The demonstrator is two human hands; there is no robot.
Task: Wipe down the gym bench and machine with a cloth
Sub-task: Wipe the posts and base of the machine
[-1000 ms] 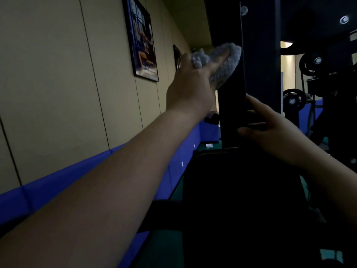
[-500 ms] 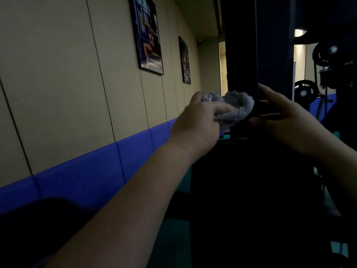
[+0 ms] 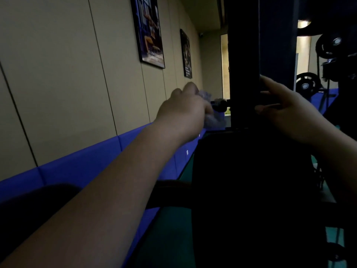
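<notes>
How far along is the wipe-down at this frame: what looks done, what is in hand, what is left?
Done: nothing shows as clean or dirty in this dim view. In hand: the left hand grips the grey cloth beside a black knob on the machine's upright post, while the right hand steadies that post. Left: the black bench pad below lies untouched by the cloth now.
</notes>
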